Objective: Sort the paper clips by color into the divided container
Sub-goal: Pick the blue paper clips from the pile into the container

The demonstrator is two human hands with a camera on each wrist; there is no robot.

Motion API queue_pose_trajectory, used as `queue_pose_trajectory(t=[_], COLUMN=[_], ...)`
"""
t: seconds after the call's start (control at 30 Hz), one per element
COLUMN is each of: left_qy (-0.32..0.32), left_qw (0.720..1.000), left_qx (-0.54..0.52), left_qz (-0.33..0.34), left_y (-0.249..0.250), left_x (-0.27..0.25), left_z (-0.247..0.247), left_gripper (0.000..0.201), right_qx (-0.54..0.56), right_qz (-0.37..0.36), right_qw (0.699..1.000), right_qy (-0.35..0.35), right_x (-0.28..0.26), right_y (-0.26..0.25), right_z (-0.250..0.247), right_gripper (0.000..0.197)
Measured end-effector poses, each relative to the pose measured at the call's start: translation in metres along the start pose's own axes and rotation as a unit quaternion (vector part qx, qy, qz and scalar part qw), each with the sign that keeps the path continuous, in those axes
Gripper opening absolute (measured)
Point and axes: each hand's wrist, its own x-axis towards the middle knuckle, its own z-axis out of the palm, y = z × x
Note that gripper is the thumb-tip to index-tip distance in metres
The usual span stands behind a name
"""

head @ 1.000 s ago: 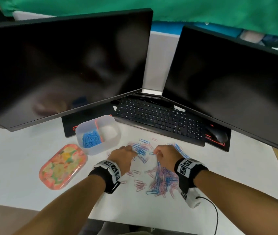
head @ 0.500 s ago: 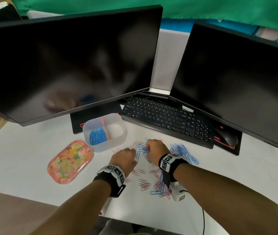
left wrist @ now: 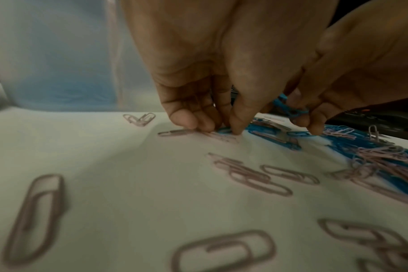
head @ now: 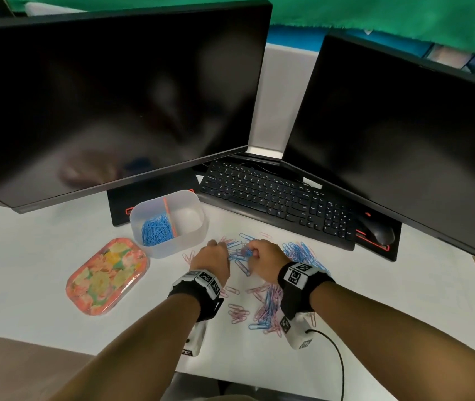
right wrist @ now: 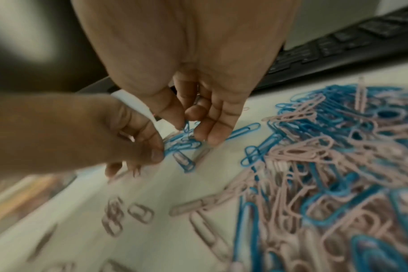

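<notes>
Near tub (head: 172, 246), my right hand (head: 266, 256) pinches blue clips (right wrist: 185, 128), left hand (head: 211, 259) nips one flat on desk (head: 57, 256); prob light, slick, snaggy – grab loop ends

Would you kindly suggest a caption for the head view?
Left hand and right hand pinch blue paper clips from the mixed pile; sorted blue clips lie in the left compartment of the divided container.
</notes>
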Motion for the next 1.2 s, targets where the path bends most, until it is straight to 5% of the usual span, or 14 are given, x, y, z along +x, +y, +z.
queue_pose_trajectory(t=[0.1,0.27,0.43,0.5,0.57,0.63,0.67,0.77,0.83,0.93,1.2], left_qy=[-0.009,-0.015,-0.019,-0.038,-0.057,-0.046,-0.036,-0.009,-0.011,-0.025,-0.059], left_qw=[1.0,0.995,0.962,0.918,0.834,0.781,0.783,0.931,0.986,0.995,0.991], left_qx=[0.007,-0.095,-0.268,-0.387,-0.537,-0.605,-0.601,-0.355,-0.166,0.004,0.079], left_qz=[0.012,0.031,-0.045,-0.08,-0.118,-0.149,-0.155,-0.085,0.004,0.099,0.089], left_y=[-0.001,-0.01,-0.012,-0.008,-0.002,0.0,0.0,-0.001,0.001,0.002,-0.003], left_x=[0.001,0.003,0.008,0.011,0.012,0.016,0.018,0.02,0.016,0.01,0.002], left_z=[-0.005,-0.014,-0.011,-0.01,-0.014,-0.017,-0.017,-0.012,-0.009,-0.005,-0.009], left_gripper=[0.025,0.009,0.02,0.022,0.03,0.041,0.044,0.023,0.015,0.02,0.022], right_qx=[0.153,0.386,0.445,0.422,0.372,0.305,0.265,0.122,0.051,-0.019,-0.196], right_qz=[0.062,0.115,0.113,0.107,0.1,0.094,0.091,0.074,0.06,0.038,0.023], right_qw=[0.986,0.915,0.888,0.9,0.922,0.947,0.959,0.987,0.992,0.994,0.978], right_qy=[-0.004,0.016,0.016,0.02,0.026,0.033,0.038,0.074,0.096,0.102,0.068], right_x=[0.004,0.001,0.003,0.007,0.011,0.017,0.018,0.022,0.023,0.026,0.051], right_y=[0.006,0.012,0.016,0.017,0.019,0.02,0.02,0.018,0.017,0.014,-0.001], right_z=[-0.004,-0.007,-0.012,-0.016,-0.018,-0.02,-0.021,-0.023,-0.023,-0.022,-0.018], right_gripper=[0.026,0.032,0.02,0.014,0.019,0.027,0.029,0.028,0.021,0.014,0.023])
